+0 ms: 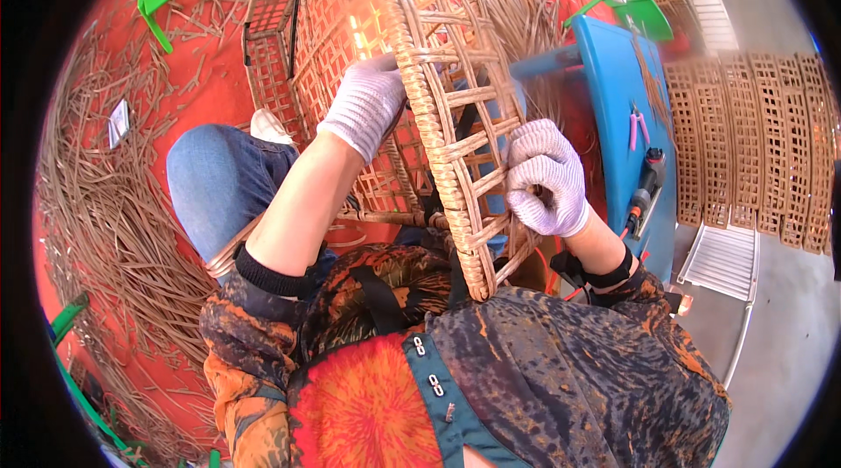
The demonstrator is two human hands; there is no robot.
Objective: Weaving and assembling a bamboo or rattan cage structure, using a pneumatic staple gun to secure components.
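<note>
Head view: wicker basket (431, 131), standing at 12 o'clock between gloved hands.
Left hand (364, 104), 11 o'clock, reaching into it, fingertips hidden, grip untellable; right hand (547, 179), 3 o'clock, curling against its side, pinch untellable. Possible fault: cane (473, 97) cracking from over-bending.
</note>
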